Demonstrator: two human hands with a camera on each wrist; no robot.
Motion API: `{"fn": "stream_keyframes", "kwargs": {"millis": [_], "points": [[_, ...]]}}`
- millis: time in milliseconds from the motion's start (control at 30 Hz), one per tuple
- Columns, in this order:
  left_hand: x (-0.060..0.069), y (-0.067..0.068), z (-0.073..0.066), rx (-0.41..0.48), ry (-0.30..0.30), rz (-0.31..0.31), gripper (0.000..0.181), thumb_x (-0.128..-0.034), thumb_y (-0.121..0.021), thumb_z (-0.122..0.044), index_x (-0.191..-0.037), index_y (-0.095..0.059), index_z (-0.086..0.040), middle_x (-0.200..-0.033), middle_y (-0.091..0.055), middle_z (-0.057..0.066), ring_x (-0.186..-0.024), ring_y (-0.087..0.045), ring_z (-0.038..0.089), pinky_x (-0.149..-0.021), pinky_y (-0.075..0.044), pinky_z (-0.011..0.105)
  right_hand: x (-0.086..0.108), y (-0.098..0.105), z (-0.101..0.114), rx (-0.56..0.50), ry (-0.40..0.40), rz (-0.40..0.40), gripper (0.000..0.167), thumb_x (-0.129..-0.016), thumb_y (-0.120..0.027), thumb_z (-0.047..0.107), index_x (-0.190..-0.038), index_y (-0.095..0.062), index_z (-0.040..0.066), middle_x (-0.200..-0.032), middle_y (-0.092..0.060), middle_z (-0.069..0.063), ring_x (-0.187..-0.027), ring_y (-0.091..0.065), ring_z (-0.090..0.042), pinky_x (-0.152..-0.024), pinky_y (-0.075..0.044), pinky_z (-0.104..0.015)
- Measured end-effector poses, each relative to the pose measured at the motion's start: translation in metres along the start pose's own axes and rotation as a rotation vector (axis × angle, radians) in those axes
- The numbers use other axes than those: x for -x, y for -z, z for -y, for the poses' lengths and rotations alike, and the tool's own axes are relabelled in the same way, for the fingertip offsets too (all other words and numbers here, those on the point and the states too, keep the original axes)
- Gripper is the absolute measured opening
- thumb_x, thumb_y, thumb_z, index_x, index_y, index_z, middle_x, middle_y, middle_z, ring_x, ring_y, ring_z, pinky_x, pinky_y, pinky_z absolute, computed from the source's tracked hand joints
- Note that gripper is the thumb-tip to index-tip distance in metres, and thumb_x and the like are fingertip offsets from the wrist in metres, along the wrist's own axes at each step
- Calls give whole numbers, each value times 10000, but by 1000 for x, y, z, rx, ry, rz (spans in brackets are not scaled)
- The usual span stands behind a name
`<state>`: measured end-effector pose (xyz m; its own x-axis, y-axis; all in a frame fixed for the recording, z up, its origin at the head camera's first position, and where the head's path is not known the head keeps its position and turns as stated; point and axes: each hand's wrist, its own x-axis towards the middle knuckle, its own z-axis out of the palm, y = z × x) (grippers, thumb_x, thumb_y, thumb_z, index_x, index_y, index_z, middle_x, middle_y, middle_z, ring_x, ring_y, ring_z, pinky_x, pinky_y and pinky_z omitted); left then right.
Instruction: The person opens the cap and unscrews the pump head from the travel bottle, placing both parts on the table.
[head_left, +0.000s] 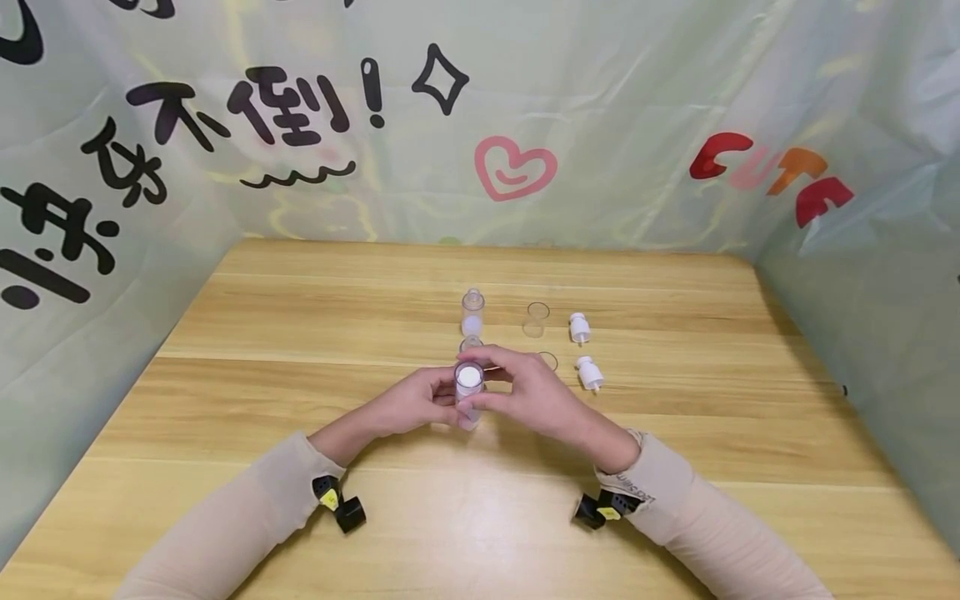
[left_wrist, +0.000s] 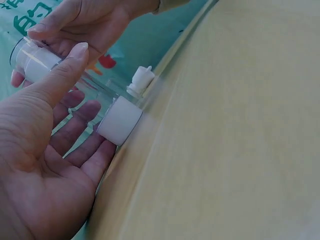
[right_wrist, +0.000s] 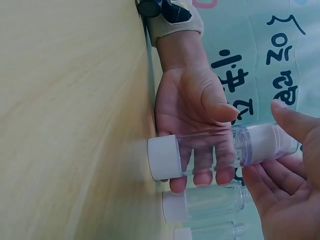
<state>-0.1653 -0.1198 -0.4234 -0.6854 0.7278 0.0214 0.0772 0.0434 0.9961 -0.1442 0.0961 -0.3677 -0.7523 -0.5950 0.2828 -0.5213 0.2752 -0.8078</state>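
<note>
A clear pump bottle (right_wrist: 207,142) with a white base (right_wrist: 165,157) stands upright between both hands. Over its white pump sits a clear cap (right_wrist: 267,142). My left hand (head_left: 416,404) holds the bottle's body, its fingers passing behind it and the thumb on the near side in the left wrist view. With thumb and fingers, my right hand (head_left: 532,392) grips the clear cap from the right. Behind them in the head view are two more clear bottles without pumps, a far one (head_left: 472,312) and a nearer one (head_left: 472,342) partly hidden by the right hand.
Two loose white pumps, a far one (head_left: 580,327) and a near one (head_left: 589,372), lie right of the hands. Beside them stand a clear cap (head_left: 536,320) and another clear cap (head_left: 550,360), mostly hidden. A printed curtain (head_left: 600,125) surrounds the wooden table (head_left: 262,333).
</note>
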Motion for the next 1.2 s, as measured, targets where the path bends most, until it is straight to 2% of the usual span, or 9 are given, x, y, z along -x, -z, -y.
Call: {"fn": "stream_keyframes", "kwargs": {"millis": [233, 500, 667, 833, 1000, 1200], "points": [[1, -3, 0, -46, -8, -50, 422, -837, -765, -44, -1221, -611, 38, -1201, -654, 133, -1111, -626, 244, -950, -518, 350, 0, -2, 4, 19, -21, 19, 507, -836, -786, 162, -1296, -602, 56, -1246, -646, -73, -1150, -604, -179, -983, -479, -267], [3, -4, 0, -164, -22, -96, 246, -873, -733, -57, -1093, -672, 35, -1082, -702, 118, -981, -672, 204, -870, -557, 322, 0, -4, 2, 42, -20, 20, 469, -858, -769, 185, -1285, -612, 73, -1227, -658, -69, -1124, -622, -174, -961, -492, -255], [4, -4, -1, -232, -26, -102, 210, -891, -730, -94, -1070, -684, 7, -1040, -720, 92, -957, -679, 186, -847, -563, 308, 0, -3, 2, 73, -9, 23, 458, -854, -772, 160, -1275, -615, 74, -1201, -669, -58, -1105, -630, -167, -950, -498, -250], [4, -4, -4, -283, -41, -107, 234, -882, -745, -115, -1083, -686, -11, -1081, -712, 88, -1016, -669, 183, -890, -544, 292, 0, -2, 1, 112, 24, 27, 443, -857, -769, 172, -1261, -621, 67, -1165, -686, -46, -1080, -643, -156, -937, -506, -248], [6, -5, -7, -347, -32, -120, 232, -872, -757, -138, -1066, -688, -31, -1098, -707, 84, -1034, -666, 190, -901, -532, 263, 1, -2, 1, 185, 73, 16, 425, -868, -757, 224, -1247, -628, 79, -1140, -700, -44, -1064, -657, -162, -928, -517, -262], [7, -5, -6, -355, -33, -115, 235, -873, -751, -125, -1077, -688, -25, -1089, -710, 81, -1024, -669, 188, -899, -533, 264, 3, -3, 3, 253, 121, 4, 429, -875, -747, 264, -1246, -630, 86, -1130, -706, -53, -1033, -672, -168, -880, -543, -273]]}}
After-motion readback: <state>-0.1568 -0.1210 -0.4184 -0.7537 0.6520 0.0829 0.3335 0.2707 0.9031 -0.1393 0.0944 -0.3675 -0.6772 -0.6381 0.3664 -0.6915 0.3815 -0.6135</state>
